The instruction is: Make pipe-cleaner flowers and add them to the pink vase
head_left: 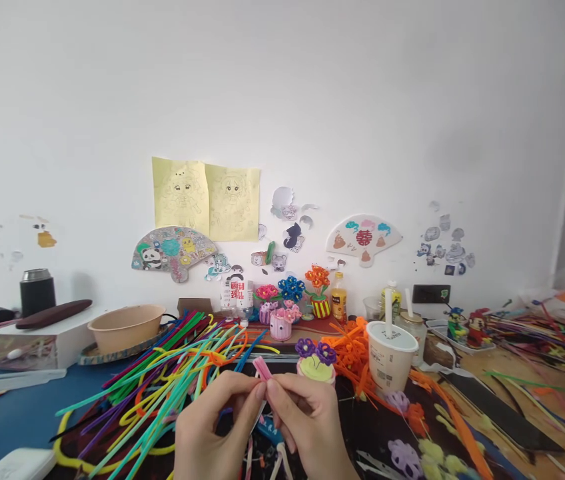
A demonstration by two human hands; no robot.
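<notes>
Hands meet low at centre: we see left hand (212, 427) and right hand (302, 420) both in a pinching grip on a pink stem (262, 369), upright between fingertips, above the surface (22, 413), cup (390, 357) to the right.

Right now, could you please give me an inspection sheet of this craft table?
Surface: table, blue at left, wood at right, crowded.
Job's things: pink pipe cleaner, pinched by both hands.
Clutter: loose pipe cleaners; lidded cup; bowl; pipe-cleaner flower pots.
Grippers: left hand and right hand closed on the pink piece.
Cables: nothing seen.
Surroundings: white wall with yellow drawings and paper fans.
</notes>
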